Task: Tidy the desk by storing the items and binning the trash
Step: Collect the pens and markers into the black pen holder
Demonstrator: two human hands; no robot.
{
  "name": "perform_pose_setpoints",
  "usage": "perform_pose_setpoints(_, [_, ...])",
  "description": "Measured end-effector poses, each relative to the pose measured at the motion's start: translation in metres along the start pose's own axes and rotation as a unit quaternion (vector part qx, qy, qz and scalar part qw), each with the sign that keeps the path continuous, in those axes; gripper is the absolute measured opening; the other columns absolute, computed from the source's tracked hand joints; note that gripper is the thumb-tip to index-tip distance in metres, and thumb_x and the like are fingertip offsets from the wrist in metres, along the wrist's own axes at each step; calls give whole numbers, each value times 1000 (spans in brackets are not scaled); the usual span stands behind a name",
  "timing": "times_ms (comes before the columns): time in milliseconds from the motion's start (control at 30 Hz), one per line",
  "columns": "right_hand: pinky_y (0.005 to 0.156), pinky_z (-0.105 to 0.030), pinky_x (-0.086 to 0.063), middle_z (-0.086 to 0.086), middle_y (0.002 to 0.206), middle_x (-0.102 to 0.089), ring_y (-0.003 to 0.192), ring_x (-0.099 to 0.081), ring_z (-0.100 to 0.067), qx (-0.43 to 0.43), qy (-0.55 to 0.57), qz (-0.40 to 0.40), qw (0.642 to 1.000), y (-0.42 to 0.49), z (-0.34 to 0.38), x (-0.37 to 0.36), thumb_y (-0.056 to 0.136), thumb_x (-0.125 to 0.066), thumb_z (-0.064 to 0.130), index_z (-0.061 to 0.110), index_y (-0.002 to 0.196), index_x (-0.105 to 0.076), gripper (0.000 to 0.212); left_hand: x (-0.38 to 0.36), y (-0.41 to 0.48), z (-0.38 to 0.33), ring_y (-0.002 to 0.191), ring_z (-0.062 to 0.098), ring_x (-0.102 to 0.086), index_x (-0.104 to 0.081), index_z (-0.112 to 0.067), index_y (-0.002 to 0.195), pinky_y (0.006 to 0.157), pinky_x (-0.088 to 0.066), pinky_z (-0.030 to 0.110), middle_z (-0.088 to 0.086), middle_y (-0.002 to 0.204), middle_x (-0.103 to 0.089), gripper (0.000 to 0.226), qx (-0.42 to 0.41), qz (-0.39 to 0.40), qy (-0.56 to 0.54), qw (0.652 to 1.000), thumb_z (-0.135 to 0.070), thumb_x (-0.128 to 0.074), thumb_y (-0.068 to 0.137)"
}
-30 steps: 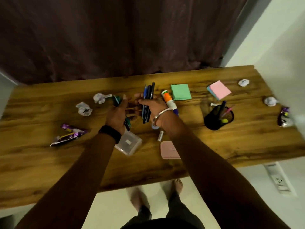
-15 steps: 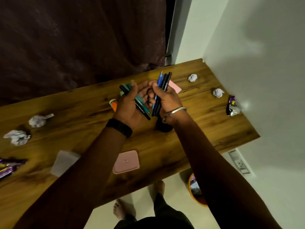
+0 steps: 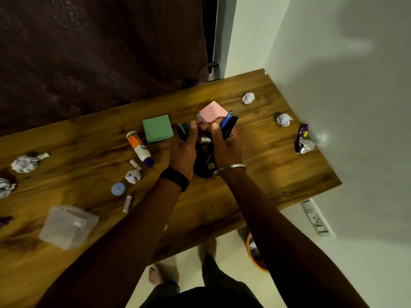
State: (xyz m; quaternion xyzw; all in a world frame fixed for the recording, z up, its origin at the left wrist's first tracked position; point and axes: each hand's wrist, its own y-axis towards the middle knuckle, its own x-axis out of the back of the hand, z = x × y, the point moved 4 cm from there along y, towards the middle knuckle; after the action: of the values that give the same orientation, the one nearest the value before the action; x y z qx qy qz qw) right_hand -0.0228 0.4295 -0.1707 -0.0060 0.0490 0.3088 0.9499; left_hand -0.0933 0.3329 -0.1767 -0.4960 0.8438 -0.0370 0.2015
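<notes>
The pens are off the desk, split between my two grips right over the black mesh holder (image 3: 204, 172). The right grip (image 3: 225, 150) is clenched round a bundle of blue pens (image 3: 229, 125), and the left grip (image 3: 183, 152) is clenched round some teal pens (image 3: 183, 130). Motion blur stops me counting either bundle, though each holds more than one. As I read it, the step in hand is dropping them into the holder. I would turn one bundle upright and square its ends over the mouth. I would let go only once the tips are below the rim, since a light mesh cup may tip. Then I would do the same with the other bundle. Just beyond lie two sticky pads, the green pad (image 3: 158, 128) and the pink pad (image 3: 213, 112). To the left is one glue bottle (image 3: 139, 150). I count five paper balls (image 3: 248, 98) spread across the desk (image 3: 278, 174) and one wrapper (image 3: 303, 141) by the wall. There is also one clear box (image 3: 67, 226) and one blue cap (image 3: 118, 188). The orange bin (image 3: 255, 256) sits on the floor below the desk edge.
</notes>
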Motion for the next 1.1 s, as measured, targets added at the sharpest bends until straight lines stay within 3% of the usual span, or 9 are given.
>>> perform_pose_setpoints(100, [89, -42, -58, -6, 100, -74, 99, -70, -21, -1, -23, -14, 1000, -2, -4, -7, 97, -62, 30, 13, 103, -69, 19, 1, 2, 1, 108, 21, -73, -70, -6, 116, 86, -58, 37, 7, 112, -76, 24, -8, -13, 8, 1000, -23, -58, 103])
perform_pose_setpoints(200, [81, -39, -59, -4, 92, -73, 89, -70, -20, 19, 7, -16, 1000, -3, -2, -8, 97, -64, 20, 11, 95, -67, 10, 0, 1, -1, 110, 26, -71, -73, -14, 106, 94, -57, 46, 9, 111, -75, 17, -30, 20, -13, 999, -20, -57, 103])
perform_pose_setpoints(300, [82, -50, -58, -22, 93, -73, 91, -71, -38, 14, 60, -32, 998, -3, -6, -6, 99, -60, 25, -6, 94, -66, 33, 3, 1, -1, 111, 34, -69, -70, 1, 112, 98, -55, 51, 21, 115, -72, 33, -38, 17, -28, 999, -27, -55, 105])
perform_pose_setpoints(400, [84, -56, -56, -29, 91, -72, 89, -69, -44, 1, 84, -61, 995, -3, -11, 1, 105, -48, 29, -9, 91, -69, 47, 5, -2, -4, 105, 30, -72, -71, 4, 108, 87, -58, 39, 20, 110, -74, 45, -35, -16, -12, 999, -35, -49, 106])
perform_pose_setpoints(533, [90, -55, -56, -20, 89, -75, 91, -71, -38, -24, 141, -66, 988, 1, -9, 11, 107, -41, 30, 13, 84, -76, 45, 16, 3, 0, 106, 38, -71, -68, 12, 109, 99, -56, 47, 27, 110, -73, 66, -52, -32, 7, 998, -47, -41, 105])
perform_pose_setpoints(767, [94, -47, -55, -33, 109, -68, 108, -65, -47, -38, 166, -73, 983, 6, -26, 23, 107, -40, 30, -8, 106, -66, 45, 21, 3, 13, 112, 31, -70, -70, -4, 119, 103, -52, 53, 18, 114, -74, 71, -25, -15, 34, 999, -60, -28, 104])
perform_pose_setpoints(867, [94, -44, -53, -29, 117, -67, 116, -62, -44, -56, 134, -53, 988, 2, -43, 29, 106, -40, 25, -6, 113, -66, 41, 23, 0, 25, 123, 24, -64, -68, -13, 128, 111, -46, 53, 10, 126, -72, 71, 0, -1, 37, 999, -63, -23, 103])
perform_pose_setpoints(1000, [99, -57, -47, -28, 120, -65, 116, -59, -46, -64, 63, 16, 996, -13, -69, 39, 94, -39, 6, -8, 119, -64, 38, 40, -12, 54, 133, 20, -57, -67, -23, 128, 119, -36, 50, 4, 140, -64, 37, 37, -12, 9, 999, -30, -36, 109])
perform_pose_setpoints(1100, [107, -52, -47, -22, 128, -65, 122, -61, -32, -73, 9, 37, 997, -32, -84, 48, 78, -41, -7, -3, 127, -63, 54, 50, -29, 68, 133, 21, -57, -59, -17, 139, 115, -43, 48, 3, 141, -63, 43, 7, 43, 85, 995, -6, -49, 99])
